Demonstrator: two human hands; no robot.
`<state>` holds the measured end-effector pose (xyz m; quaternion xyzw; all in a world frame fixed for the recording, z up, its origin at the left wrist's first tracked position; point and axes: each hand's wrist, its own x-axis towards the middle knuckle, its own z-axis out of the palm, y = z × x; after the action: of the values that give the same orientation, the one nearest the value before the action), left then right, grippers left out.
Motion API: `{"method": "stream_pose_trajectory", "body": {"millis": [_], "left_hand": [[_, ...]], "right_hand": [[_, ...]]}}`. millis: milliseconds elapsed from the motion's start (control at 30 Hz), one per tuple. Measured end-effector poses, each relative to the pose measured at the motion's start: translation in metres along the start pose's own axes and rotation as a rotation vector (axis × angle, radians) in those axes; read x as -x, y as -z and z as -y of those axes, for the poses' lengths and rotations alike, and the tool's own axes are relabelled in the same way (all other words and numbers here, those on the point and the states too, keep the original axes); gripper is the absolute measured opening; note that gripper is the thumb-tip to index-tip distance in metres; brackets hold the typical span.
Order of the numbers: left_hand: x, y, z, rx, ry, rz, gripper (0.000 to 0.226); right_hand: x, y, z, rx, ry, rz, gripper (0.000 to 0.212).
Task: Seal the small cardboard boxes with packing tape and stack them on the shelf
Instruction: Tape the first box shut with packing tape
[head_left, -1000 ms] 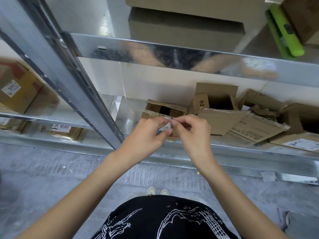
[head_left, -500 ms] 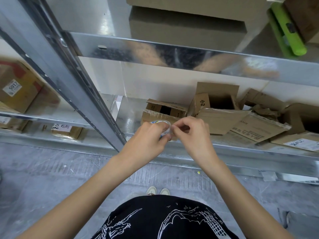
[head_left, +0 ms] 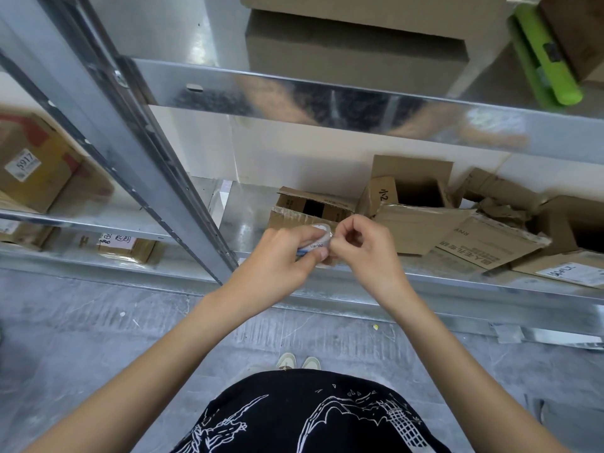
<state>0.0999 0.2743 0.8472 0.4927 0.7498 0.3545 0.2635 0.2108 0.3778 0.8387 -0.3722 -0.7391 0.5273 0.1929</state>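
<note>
Mid-frame, left hand point(head_left: 277, 256) grips tape roll point(head_left: 315, 243) while right hand point(head_left: 362, 246) pinches its edge; tape end may slip & restick.

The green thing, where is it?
In the head view, the green thing lies at the top right on the upper shelf, beside a brown box.

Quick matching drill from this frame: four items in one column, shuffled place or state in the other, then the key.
1. tape roll
2. green tool
3. box marked 5917
4. small box behind the hands

A. upper shelf, far right
B. flaps open, lower shelf
C. held in the left hand
D. left bay, beyond the upright

Pairs: 1-C, 2-A, 3-D, 4-B
</note>
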Motion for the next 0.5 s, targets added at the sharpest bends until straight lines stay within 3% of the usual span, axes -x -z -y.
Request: {"method": "stream_pose_trajectory", "body": {"millis": [167,233,400,500], "left_hand": [[0.002,0.005,0.002,0.063,0.016,-0.008,0.026],[0.003,0.005,0.0,0.091,0.013,0.037,0.027],[0.002,0.0,-0.007,0.207,0.038,0.034,0.04],[0.001,-0.002,-0.007,0.225,0.014,0.031,0.034]], "right_hand": [[0.003,0.007,-0.005,-0.198,-0.012,0.045,0.01],[0.005,0.006,-0.004,-0.25,-0.012,0.038,0.019],[0.01,-0.008,0.003,-0.484,-0.025,-0.153,0.006],[0.011,-0.014,0.005,-0.569,-0.064,-0.223,0.003]]}}
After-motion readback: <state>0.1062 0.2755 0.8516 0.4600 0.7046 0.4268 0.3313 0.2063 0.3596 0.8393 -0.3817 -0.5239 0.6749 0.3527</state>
